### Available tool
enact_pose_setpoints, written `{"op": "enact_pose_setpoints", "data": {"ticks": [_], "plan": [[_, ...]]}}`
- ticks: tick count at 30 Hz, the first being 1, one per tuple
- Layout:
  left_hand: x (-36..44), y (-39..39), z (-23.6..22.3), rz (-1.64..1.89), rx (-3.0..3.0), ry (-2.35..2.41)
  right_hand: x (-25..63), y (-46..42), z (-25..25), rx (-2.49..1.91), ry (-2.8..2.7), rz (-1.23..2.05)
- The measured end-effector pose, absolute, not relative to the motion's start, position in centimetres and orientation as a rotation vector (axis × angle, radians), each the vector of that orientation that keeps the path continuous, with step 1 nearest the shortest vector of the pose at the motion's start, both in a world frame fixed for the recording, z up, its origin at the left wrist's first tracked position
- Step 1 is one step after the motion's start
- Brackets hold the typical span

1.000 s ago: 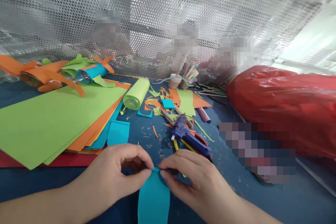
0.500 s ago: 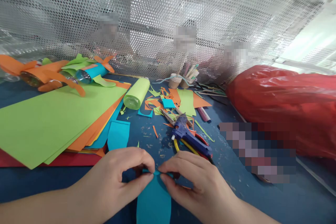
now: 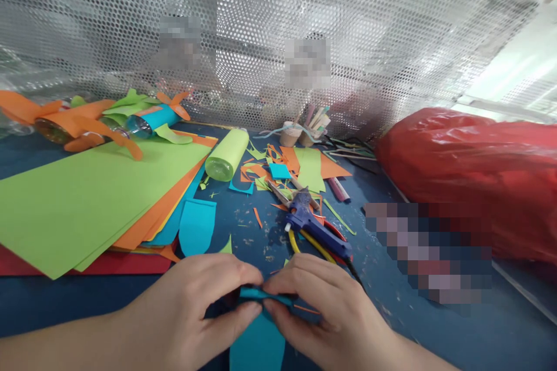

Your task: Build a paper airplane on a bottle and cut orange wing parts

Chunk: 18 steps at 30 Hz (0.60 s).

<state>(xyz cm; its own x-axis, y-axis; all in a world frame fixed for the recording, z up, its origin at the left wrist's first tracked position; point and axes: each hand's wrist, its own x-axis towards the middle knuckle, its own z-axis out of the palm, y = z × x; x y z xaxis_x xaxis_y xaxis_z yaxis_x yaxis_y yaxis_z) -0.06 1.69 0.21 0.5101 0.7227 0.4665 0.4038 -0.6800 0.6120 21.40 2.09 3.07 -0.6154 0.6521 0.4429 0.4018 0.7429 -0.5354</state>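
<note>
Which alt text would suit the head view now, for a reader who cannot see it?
A person's left hand and right hand pinch the folded edge of a blue paper piece. On the table beyond lie a glue gun, paper scraps and a green-wrapped bottle, with stacked coloured sheets left and a red bag right.

No text, label, brand, number or sign can be read. No lettering is legible on the glue gun (image 3: pixel 319 231) beyond the right hand (image 3: pixel 326 304), the sheets (image 3: pixel 108 191) beyond the left hand (image 3: pixel 200 307), the blue piece (image 3: pixel 256 345) between them, or the red bag (image 3: pixel 478 168) farther right.
</note>
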Motion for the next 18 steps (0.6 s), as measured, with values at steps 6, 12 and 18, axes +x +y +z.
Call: {"op": "enact_pose_setpoints", "data": {"ticks": [6,12,18], "plan": [[0.2,2.0,1.0,0.986,2.399,0.886,21.0,2.5,3.1,-0.773,-2.289,0.509],[0.0,2.6,1.4,1.131,2.447,0.945,21.5,3.0,3.1,-0.846,-2.261,0.531],[0.0,2.9,0.7,0.963,2.229,1.092,21.6,3.1,3.0,-0.982,-2.217,0.591]]}}
